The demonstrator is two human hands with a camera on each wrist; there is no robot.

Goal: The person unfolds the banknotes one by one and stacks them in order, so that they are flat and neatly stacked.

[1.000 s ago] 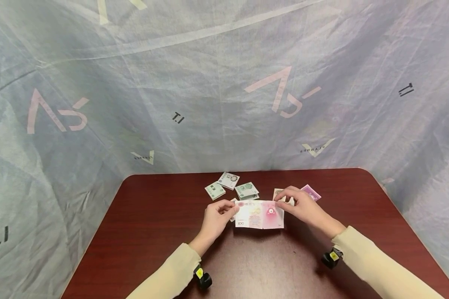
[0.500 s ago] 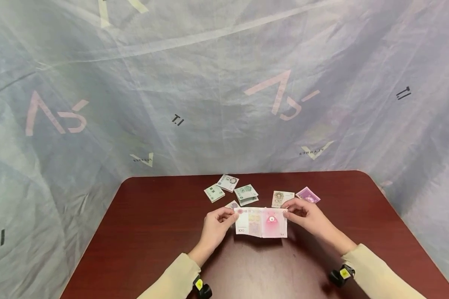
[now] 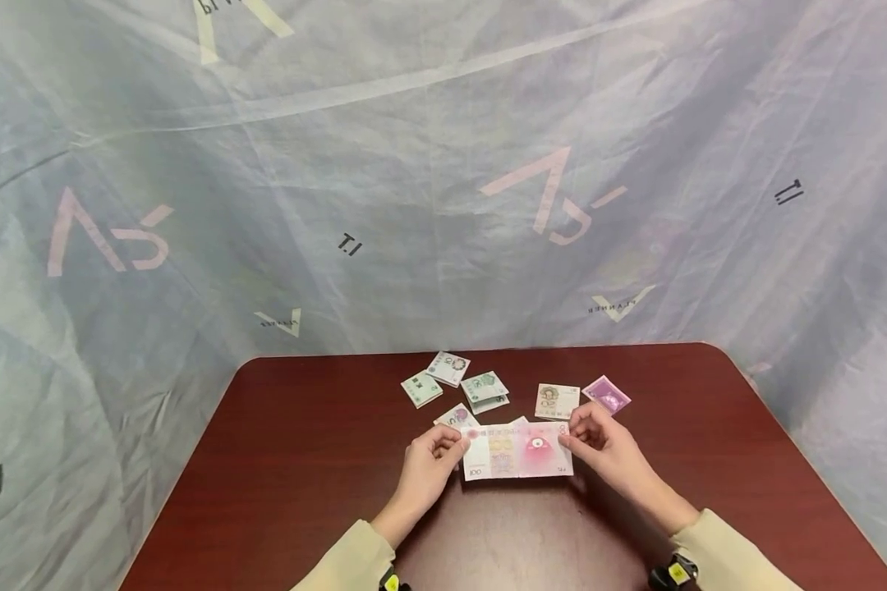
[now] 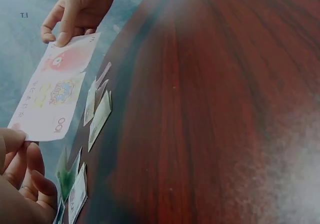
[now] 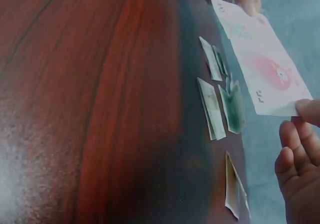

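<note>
A pink 100 banknote (image 3: pixel 517 453) is spread out above the table, with a crease across its middle. My left hand (image 3: pixel 423 469) pinches its left end between thumb and fingers. At the opposite end, my right hand (image 3: pixel 612 456) pinches the right edge near the upper corner. The left wrist view shows the note (image 4: pixel 55 91) stretched between both hands, its printed side visible. Just behind it lies a folded purple-and-white note (image 3: pixel 456 416), partly covered by the held one. Another pale corner peeks out above the held note's top edge.
Farther back lie folded notes: a green one (image 3: pixel 421 389), a grey-white one (image 3: pixel 448 368) and a blue-green one (image 3: pixel 484 391). A tan note (image 3: pixel 558 401) and a purple note (image 3: pixel 607 396) lie beyond the right hand. Grey cloth (image 3: pixel 429 246) hangs behind the dark red table (image 3: pixel 303 460).
Both hands have brought the 100 banknote nearer the body. The right hand has shifted outward to the note's right edge, and the note looks flatter. The tan note is more exposed.
</note>
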